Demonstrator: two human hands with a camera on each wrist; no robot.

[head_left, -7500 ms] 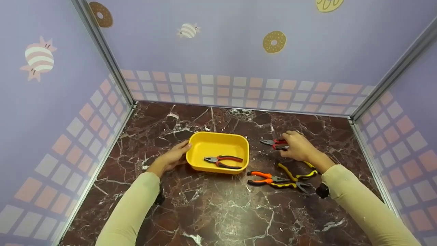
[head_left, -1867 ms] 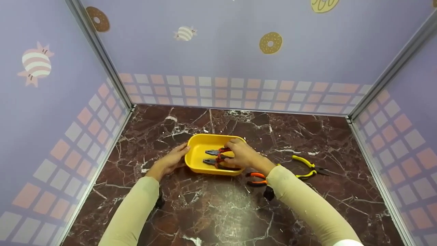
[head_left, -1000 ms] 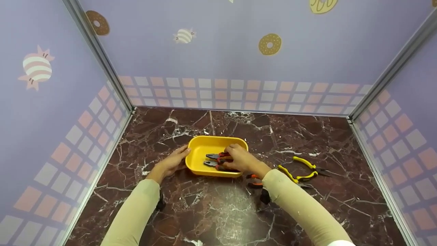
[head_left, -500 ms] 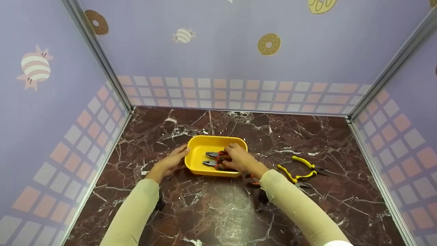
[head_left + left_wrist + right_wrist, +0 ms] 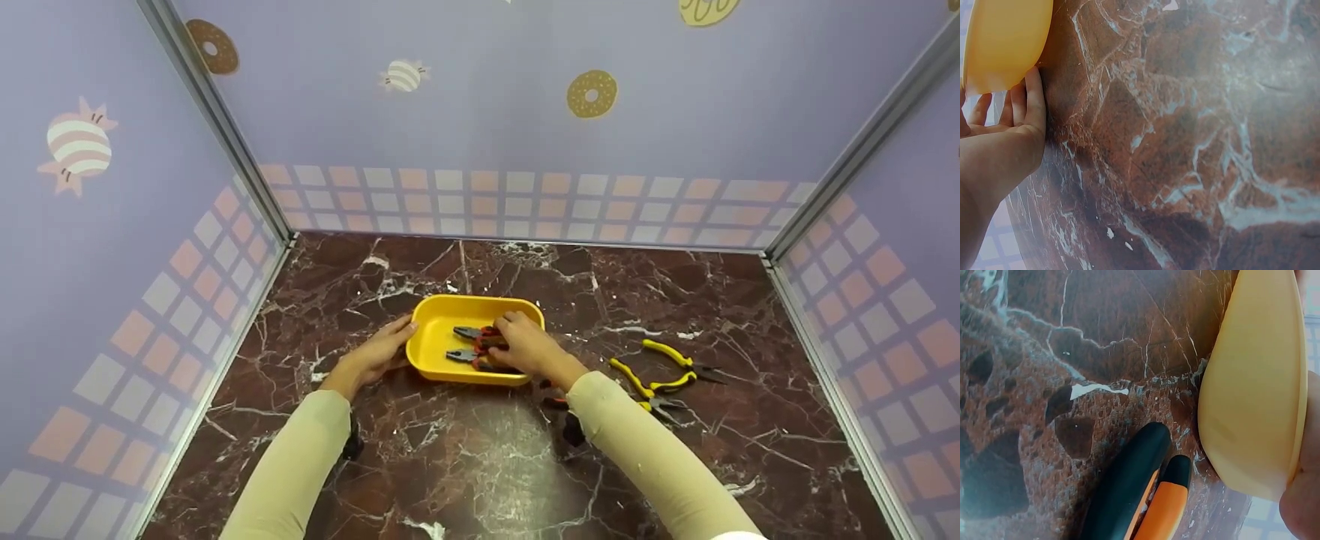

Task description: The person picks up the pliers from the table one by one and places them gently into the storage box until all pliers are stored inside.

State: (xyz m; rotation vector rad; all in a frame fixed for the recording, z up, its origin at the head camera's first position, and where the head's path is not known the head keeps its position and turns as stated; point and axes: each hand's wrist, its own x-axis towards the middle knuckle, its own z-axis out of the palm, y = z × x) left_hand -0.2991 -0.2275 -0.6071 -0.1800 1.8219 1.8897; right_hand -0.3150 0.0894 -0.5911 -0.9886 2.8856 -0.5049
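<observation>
In the head view, my left hand [image 5: 377,354] holds the left end of a yellow plastic bin [image 5: 431,352], thumb at the rim. The left wrist view has its fingers against the outer wall of the bin [image 5: 1008,48]. My right hand [image 5: 531,346] reaches over the bin's right side and grips the red-and-black handles of the upper combination pliers [image 5: 468,332]. Just below lies a second pair of combination pliers [image 5: 460,355], its handles partly covered by that hand. Both jaws point left. Only a sliver of the right hand [image 5: 1302,500] appears in the right wrist view.
Right of the bin, orange-and-black pliers [image 5: 1158,509] lie on the dark red marble surface [image 5: 480,465], mostly behind the right sleeve in the head view. Farther right are yellow-and-black long-nose pliers [image 5: 673,384] and another yellow-handled pair [image 5: 632,376]. Patterned panels [image 5: 480,120] enclose three sides.
The right hand has carried the second red-and-black pliers from the marble into the bin, beside the first. Over the last second it shifts only slightly there. The left hand stays on the bin.
</observation>
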